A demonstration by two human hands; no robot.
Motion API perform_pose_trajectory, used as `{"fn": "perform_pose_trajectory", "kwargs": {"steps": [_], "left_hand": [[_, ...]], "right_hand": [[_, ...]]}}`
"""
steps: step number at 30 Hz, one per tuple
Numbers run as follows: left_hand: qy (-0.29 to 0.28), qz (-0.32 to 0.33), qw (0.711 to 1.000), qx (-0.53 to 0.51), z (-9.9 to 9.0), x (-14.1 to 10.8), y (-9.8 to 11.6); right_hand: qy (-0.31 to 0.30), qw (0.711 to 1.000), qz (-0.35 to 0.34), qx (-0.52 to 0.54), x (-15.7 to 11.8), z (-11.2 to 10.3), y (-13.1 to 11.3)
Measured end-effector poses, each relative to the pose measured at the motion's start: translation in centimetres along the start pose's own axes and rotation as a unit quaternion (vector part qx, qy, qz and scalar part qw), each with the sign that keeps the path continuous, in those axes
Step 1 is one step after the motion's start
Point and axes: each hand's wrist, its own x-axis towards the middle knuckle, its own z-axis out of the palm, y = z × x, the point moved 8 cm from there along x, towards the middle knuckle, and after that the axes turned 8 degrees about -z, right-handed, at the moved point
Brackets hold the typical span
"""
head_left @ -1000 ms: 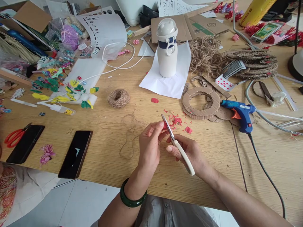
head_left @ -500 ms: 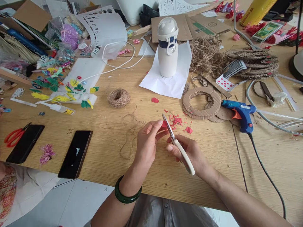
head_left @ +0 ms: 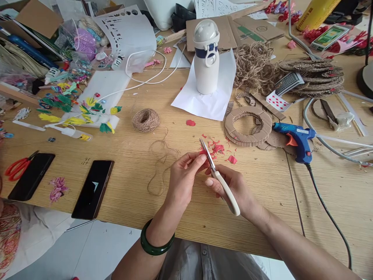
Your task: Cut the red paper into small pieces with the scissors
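Observation:
White-handled scissors sit in my right hand, their blades pointing up and to the left. My left hand pinches a small red piece of paper or thin foam beside the blades; most of it is hidden by the fingers and scissors. Just beyond the blades lies a scatter of red scraps. A rounded red cut piece rests farther away on the table. A loose strand of twine curls to the left of my left hand.
A twine ball and a phone lie to the left. Ahead, a white bottle stands on a paper sheet. On the right are a cardboard ring and a blue glue gun with its cord. A person's clothed lap shows at lower left.
My left fingers have shifted slightly down and toward the scissors, and less of the red piece shows. The right hand and scissors have barely moved.

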Motion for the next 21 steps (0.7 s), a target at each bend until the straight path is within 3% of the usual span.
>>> {"fn": "perform_pose_trajectory", "kwargs": {"steps": [21], "left_hand": [[-0.041, -0.031, 0.999, -0.013, -0.07, 0.15, 0.11]], "right_hand": [[0.002, 1.000, -0.001, -0.025, -0.12, -0.08, -0.16]]}}
